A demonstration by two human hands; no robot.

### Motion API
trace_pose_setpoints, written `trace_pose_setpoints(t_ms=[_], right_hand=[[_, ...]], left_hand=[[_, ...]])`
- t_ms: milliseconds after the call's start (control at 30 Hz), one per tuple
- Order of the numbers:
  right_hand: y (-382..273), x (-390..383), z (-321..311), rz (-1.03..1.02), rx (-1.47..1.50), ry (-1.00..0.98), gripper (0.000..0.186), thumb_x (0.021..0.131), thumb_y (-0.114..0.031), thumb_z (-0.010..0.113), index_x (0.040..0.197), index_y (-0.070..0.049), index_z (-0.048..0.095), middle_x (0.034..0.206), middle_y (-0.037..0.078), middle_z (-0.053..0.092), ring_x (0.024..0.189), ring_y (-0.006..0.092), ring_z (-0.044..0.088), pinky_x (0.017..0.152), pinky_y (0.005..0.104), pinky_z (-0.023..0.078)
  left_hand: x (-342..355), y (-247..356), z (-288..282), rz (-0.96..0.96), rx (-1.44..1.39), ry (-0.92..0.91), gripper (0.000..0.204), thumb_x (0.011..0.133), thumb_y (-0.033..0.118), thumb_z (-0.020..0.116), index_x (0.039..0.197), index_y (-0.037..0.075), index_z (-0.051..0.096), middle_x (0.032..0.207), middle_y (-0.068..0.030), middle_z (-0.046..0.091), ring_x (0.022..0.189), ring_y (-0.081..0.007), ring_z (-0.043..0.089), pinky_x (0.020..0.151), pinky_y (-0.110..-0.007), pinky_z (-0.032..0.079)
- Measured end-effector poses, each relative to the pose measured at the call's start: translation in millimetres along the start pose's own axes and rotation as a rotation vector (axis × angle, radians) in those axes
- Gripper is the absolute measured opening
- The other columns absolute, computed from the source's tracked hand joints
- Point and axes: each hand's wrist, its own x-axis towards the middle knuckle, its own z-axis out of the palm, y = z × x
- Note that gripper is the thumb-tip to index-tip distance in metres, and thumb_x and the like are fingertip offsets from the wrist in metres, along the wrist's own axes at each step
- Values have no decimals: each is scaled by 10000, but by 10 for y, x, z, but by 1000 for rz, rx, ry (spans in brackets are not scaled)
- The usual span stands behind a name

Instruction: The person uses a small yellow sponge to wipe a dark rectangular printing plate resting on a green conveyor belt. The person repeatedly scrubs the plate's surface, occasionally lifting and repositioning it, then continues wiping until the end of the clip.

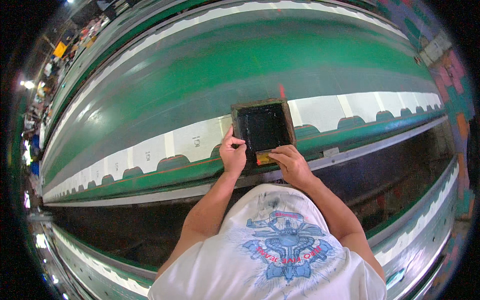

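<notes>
A small screen-printing frame point(286, 119) with a dark mesh lies over the row of white fabric pieces point(192, 140) near the table's front edge. At its left side my left hand point(233, 153) has its fingers closed round the frame's edge. My right hand point(292, 164) pinches a small yellowish squeegee point(264, 158) at the frame's near right corner. A bit of red-orange shows on the squeegee's lower left end. Whatever lies beneath the frame is hidden by it.
The long green table point(225, 60) runs across the view, with another white fabric row point(250, 7) along its far side. A pale rail point(135, 198) follows its near edge. Behind me stands another long table point(100, 265). Cluttered goods point(85, 35) appear at far left.
</notes>
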Motion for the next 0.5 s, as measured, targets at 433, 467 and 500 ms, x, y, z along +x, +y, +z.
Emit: trace_pose_setpoints(t_ms=[433, 467, 500], right_hand=[[83, 287, -208, -184, -112, -286, 417, 850, 12, 743, 1259, -36, 806, 1226, 171, 761, 1172, 392, 703, 1029, 508, 575], [87, 350, -213, -193, -137, -334, 413, 844, 7, 735, 1247, -42, 811, 1209, 170, 761, 1166, 393, 701, 1027, 505, 572], [102, 413, -222, -193, -169, -390, 410, 839, 3, 726, 1236, -49, 815, 1191, 170, 761, 1160, 394, 699, 1025, 503, 569]], left_hand=[[-15, 55, -7, -128, -71, -43, 177, 813, -137, 744, 862, 30, 711, 1730, -311, 527, 1580, -348, 562, 1286, -432, 414], [-7, 47, 0, -92, -94, -47, 179, 812, -138, 746, 863, 31, 712, 1729, -307, 531, 1580, -347, 562, 1288, -432, 412], [-4, 37, 6, -114, -73, -36, 180, 812, -137, 747, 861, 32, 713, 1725, -306, 536, 1579, -345, 563, 1292, -435, 409]])
